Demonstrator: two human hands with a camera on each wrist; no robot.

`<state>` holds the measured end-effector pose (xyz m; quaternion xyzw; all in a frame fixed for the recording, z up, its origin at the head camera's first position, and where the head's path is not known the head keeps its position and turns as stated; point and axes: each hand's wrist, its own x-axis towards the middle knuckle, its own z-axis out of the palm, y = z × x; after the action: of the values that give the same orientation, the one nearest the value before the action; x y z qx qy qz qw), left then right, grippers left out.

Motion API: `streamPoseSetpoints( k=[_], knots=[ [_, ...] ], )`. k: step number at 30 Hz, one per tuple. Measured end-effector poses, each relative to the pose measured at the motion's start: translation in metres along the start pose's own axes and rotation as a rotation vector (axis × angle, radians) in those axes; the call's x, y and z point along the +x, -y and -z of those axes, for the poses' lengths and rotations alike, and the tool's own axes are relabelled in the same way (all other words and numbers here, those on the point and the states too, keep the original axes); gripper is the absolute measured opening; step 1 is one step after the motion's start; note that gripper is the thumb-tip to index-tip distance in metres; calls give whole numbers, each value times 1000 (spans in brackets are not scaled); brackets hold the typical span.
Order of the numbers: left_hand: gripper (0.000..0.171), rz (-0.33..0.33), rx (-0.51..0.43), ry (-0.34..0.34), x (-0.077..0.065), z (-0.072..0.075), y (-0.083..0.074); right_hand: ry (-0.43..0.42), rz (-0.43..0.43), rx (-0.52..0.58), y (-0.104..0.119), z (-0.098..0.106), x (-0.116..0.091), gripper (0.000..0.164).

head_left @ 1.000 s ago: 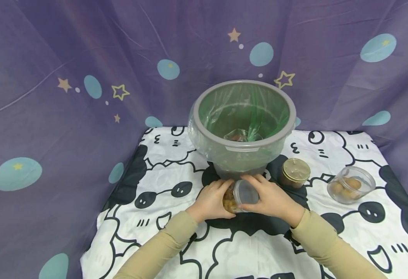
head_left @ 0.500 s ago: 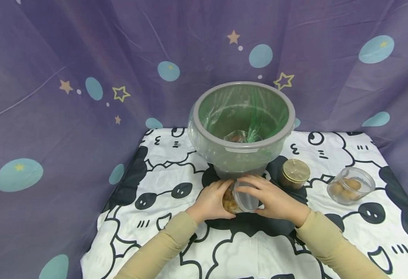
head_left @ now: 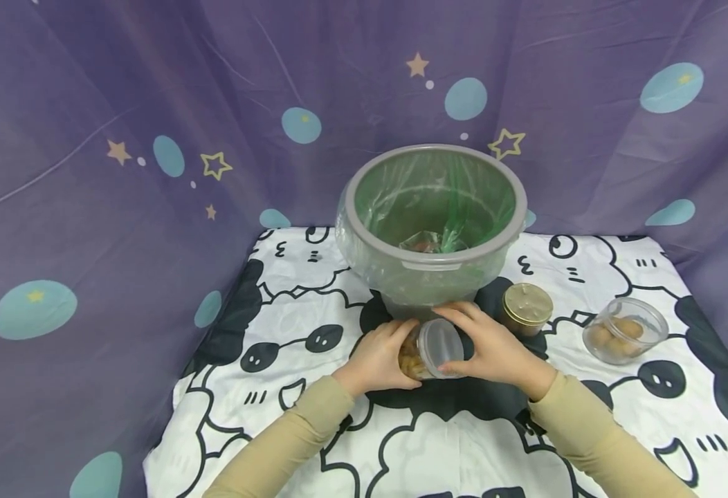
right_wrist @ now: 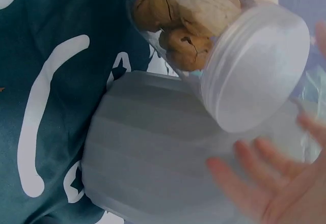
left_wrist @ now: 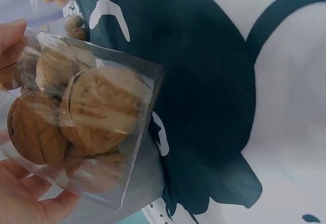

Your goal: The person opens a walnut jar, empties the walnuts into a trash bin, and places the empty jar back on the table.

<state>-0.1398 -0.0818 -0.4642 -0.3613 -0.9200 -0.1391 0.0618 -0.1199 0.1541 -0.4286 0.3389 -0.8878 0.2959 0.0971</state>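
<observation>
A clear jar (head_left: 410,361) of walnuts is held tilted in front of the bin, its frosted lid (head_left: 445,344) facing right. My left hand (head_left: 376,358) grips the jar's body, with walnuts (left_wrist: 102,109) showing through the plastic in the left wrist view. Around the lid, the fingers and thumb of my right hand (head_left: 495,349) are spread. In the right wrist view that hand (right_wrist: 290,188) is blurred, and its fingers appear apart from the lid (right_wrist: 267,68). The lid sits on the jar.
A grey bin (head_left: 441,261) lined with a greenish plastic bag stands directly behind the hands, with something crumpled inside. Right of it is a gold-lidded jar (head_left: 529,304). Farther right, a clear container (head_left: 650,325) holds several round brown pieces. A patterned cloth (head_left: 401,456) covers the table.
My right hand's fingers were around the lid, then shifted over its edge, and now stand spread wider, slightly to the right. My left hand and the jar have hardly moved.
</observation>
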Motion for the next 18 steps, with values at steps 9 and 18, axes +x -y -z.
streamPoseSetpoints(
  k=[9,18],
  knots=[
    [98,-14,0,-4,1,0,-2,57,-219,-68,10,-8,2,78],
    [99,-11,-9,0,-1,-2,-1,79,-107,-75,10,-9,2,76]
  ],
)
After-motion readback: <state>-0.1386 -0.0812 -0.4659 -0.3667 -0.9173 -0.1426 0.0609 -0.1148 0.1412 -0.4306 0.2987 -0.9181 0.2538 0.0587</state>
